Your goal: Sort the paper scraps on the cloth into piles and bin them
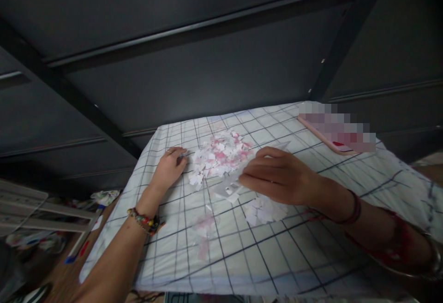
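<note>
In the head view, a dark panelled wall (pixel 194 77) backs a checked cloth (pixel 166 257); a pink-rimmed device (pixel 314 132), partly blurred out, lies at far right. The left hand (pixel 172 167) rests beside the larger heap of torn paper (pixel 221 155), fingers loosely bent, thumb apart. The right hand (pixel 278 176) curls over one white paper strip (pixel 224 188), between two paper piles; I cannot tell whether it pinches it. The smaller pile (pixel 265 210) lies just below; individual scraps are too many to count.

A checked cloth (pixel 166 257) carries a paper heap (pixel 221 157), a smaller white pile (pixel 265 211), pinkish scraps (pixel 205 227) — and a flat pink-edged object (pixel 321 139).
</note>
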`<state>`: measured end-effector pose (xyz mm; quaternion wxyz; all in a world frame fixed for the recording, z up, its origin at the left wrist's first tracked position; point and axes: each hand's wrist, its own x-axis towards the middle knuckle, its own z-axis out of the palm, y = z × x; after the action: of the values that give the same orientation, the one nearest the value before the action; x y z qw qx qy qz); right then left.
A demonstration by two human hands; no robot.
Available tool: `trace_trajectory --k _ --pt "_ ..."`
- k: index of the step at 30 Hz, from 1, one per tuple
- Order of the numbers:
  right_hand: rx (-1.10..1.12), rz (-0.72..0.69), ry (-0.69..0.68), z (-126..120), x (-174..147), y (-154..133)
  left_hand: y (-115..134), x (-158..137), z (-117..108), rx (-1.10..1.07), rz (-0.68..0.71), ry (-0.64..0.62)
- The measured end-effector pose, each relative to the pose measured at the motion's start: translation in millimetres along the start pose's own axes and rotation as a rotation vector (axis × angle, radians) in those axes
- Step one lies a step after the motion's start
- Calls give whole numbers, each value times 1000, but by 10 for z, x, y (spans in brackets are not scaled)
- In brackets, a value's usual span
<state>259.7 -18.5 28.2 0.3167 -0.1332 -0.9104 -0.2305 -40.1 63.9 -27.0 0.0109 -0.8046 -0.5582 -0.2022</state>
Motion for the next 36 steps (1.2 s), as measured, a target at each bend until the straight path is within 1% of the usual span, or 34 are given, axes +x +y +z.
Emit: trace_trajectory --k 5,9,15,21,27,31,36 --pt "-38 15 23 14 -11 -2 -1 -2 4 -3 2 0" --pt "20 45 67 -35 -59 34 -7 -9 9 -6 3 7" --pt "36 42 -21 -63 -75 62 -6 -9 13 -10 -1 8" --pt "34 64 26 -119 -99 121 -3 -12 8 -9 0 2" --pt "81 69 -16 -98 -103 130 -14 -15 10 -8 10 6" --pt "63 90 59 -79 -111 132 -30 -16 16 -8 19 11" --pt "93 81 8 -77 -111 133 -31 -14 15 -3 28 15"
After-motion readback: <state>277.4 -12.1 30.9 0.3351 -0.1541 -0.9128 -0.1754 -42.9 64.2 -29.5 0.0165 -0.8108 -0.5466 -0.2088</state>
